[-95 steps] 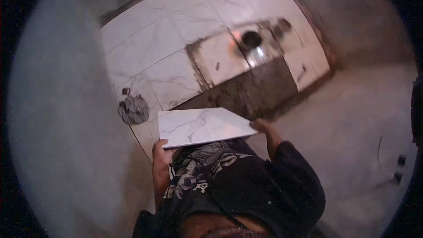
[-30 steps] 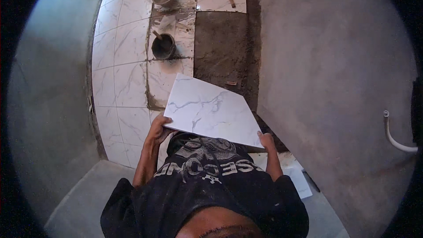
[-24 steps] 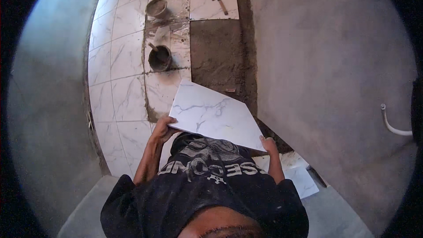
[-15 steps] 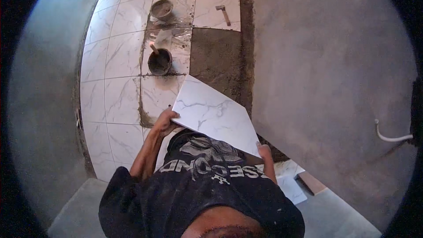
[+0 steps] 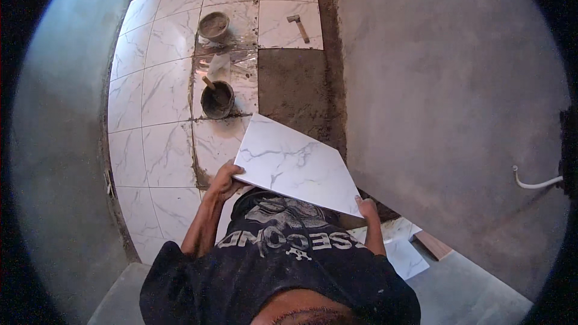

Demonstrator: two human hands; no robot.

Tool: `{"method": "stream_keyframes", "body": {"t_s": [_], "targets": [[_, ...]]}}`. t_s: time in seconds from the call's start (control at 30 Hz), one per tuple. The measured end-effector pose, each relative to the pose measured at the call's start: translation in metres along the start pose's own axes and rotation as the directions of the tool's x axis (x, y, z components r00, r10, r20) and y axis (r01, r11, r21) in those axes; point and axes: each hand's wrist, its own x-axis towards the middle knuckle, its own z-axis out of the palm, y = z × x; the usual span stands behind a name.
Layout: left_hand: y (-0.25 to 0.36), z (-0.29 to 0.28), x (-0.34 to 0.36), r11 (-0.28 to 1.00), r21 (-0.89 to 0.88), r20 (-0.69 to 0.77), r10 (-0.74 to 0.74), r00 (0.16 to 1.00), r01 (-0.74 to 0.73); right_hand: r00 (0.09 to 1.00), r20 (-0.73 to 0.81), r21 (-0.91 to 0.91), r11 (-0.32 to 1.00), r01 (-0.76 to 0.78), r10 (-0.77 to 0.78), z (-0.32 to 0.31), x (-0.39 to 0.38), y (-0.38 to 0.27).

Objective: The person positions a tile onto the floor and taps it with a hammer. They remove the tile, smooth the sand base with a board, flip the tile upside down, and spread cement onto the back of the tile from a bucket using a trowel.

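Observation:
A white tile (image 5: 292, 165) with grey marbling is held in front of my body, tilted, between both hands. My left hand (image 5: 226, 180) grips its left edge, the thumb on top and the fingers underneath. At the opposite corner my right hand (image 5: 366, 207) is closed on the edge, its fingers mostly hidden. Beyond the tile lies a rectangle of bare grey-brown mortar (image 5: 291, 87), partly covered by the tile's upper edge. A dark bucket (image 5: 217, 108) with a wooden-handled tool (image 5: 208, 83) standing in it sits just left of that bed.
Laid marbled tiles (image 5: 165, 93) cover the floor at left and far. A second bucket (image 5: 214, 25) stands farther off, and a hammer (image 5: 298, 28) lies on a far tile. Plastered walls (image 5: 433, 84) rise on both sides. A white pipe (image 5: 533, 185) sticks out at right; a wooden block (image 5: 433, 245) lies behind me.
The floor, buckets and hammer appear slightly lower in view, as the camera has shifted. Both hands keep their hold on the tile, which has barely moved relative to my body.

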Motion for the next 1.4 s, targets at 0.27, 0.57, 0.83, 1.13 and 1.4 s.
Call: {"method": "stream_keyframes", "body": {"t_s": [0.27,0.57,0.83,1.13,1.4], "targets": [[-0.013,0.003,-0.014,0.994,-0.101,-0.013,0.028,1.000,-0.029,0.998,-0.019,-0.100,0.993,0.054,-0.056,-0.022,0.013,0.005],[-0.014,0.014,-0.018,0.999,-0.029,-0.120,0.038,0.992,-0.042,0.988,-0.038,-0.069,0.987,0.148,-0.151,-0.031,0.014,-0.006],[-0.065,-0.029,0.004,0.980,-0.144,-0.166,0.110,0.980,-0.134,0.959,-0.125,-0.093,0.965,0.244,-0.254,-0.006,0.081,0.001],[-0.110,-0.097,0.036,0.968,-0.135,-0.143,0.190,0.971,-0.210,0.914,-0.330,-0.122,0.971,0.208,-0.237,0.037,0.111,-0.023],[-0.140,-0.161,0.110,0.908,-0.242,0.063,0.367,0.928,-0.343,0.734,-0.620,-0.049,0.947,0.318,-0.279,0.079,0.139,-0.020]]}}
